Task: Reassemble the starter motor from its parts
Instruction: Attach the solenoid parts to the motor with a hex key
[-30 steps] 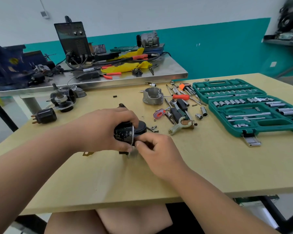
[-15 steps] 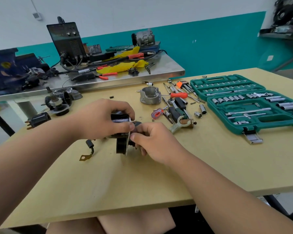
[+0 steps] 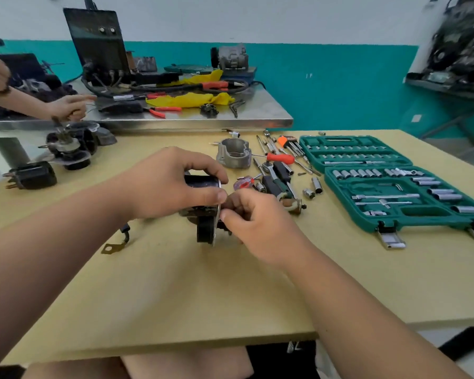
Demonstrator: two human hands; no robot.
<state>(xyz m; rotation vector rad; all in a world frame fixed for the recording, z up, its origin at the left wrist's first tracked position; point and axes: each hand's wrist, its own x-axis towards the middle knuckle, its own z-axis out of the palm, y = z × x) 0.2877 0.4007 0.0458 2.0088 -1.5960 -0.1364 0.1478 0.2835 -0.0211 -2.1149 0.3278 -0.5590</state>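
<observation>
The black cylindrical steel starter motor body (image 3: 201,184) is near the middle of the yellowish wooden surface (image 3: 175,283), low enough that I can't tell if it's resting on it. The left hand (image 3: 170,184) has its fingers wrapped round the shell. The right hand (image 3: 255,228) fingers pinch at the thin shiny metal end plate (image 3: 218,214), and whatever they're holding is hidden.

Risk imo: the smooth shell twists and the plate seats crooked, or a tiny part drops among the loose chrome sockets (image 3: 309,193). The flat brass tab on its black lead (image 3: 110,247) might snag too.
</observation>
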